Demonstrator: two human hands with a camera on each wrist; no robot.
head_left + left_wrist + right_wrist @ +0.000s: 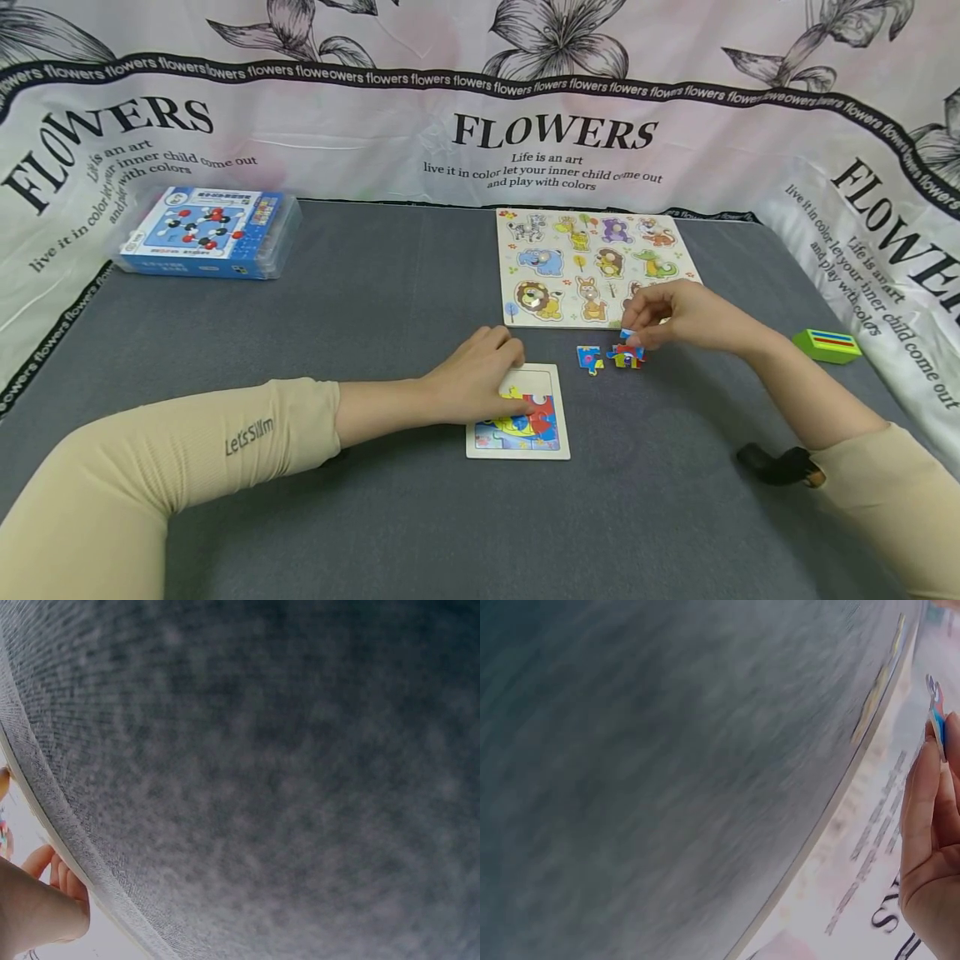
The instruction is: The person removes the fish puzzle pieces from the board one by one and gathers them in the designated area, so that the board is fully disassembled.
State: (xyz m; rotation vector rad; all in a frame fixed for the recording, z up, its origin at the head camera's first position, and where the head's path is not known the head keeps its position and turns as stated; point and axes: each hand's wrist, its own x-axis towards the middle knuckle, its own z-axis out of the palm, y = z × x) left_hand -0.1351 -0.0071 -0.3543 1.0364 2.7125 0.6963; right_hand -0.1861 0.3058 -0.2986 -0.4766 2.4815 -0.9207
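A small jigsaw puzzle in a pale frame lies on the table in the head view, with red, yellow and blue pieces in it. My left hand rests over its upper left side, thumb straight across the picture and touching it, the other fingers loosely bent near the far edge. My right hand pinches a small puzzle piece, blue and red in the right wrist view and partly hidden by the fingers. Below that hand lie a blue piece and a colorful piece.
Behind the right hand lies a wooden animal puzzle board. A boxed molecule model set sits at the back left. To the right is a green block with colored stripes. Flower-printed cloth borders the grey table.
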